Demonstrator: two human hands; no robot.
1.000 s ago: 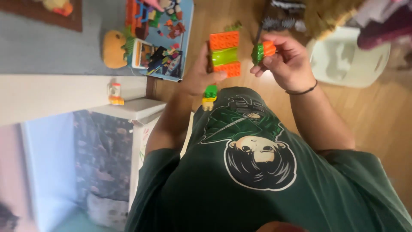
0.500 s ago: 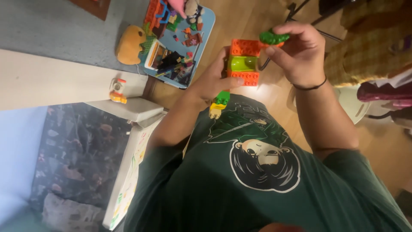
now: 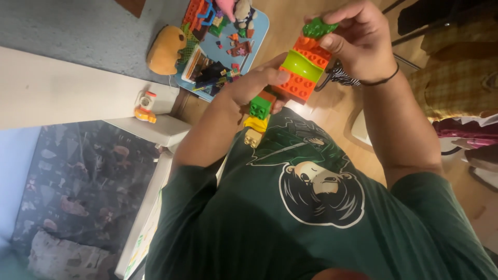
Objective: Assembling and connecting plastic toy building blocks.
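My left hand [image 3: 255,83] grips a stack of big toy bricks [image 3: 301,70]: orange on top, a lime curved piece in the middle, orange below. A green, a yellow and a tan brick [image 3: 258,118] hang from the same hand lower down. My right hand [image 3: 363,39], with a black band on its wrist, pinches a small dark green piece [image 3: 319,27] and holds it against the top of the stack. Both hands are raised in front of my dark green printed shirt [image 3: 311,207].
On the wooden floor lies a light blue box lid [image 3: 258,31] full of colourful toy bricks, with an orange plush toy [image 3: 165,49] beside it on a grey rug. A small orange and white toy [image 3: 145,106] stands on a white ledge. Plaid fabric [image 3: 451,78] lies at the right.
My right hand has brought the green piece down onto the top of the stack. The view has swung, so the hands and bricks sit higher and further right in frame.
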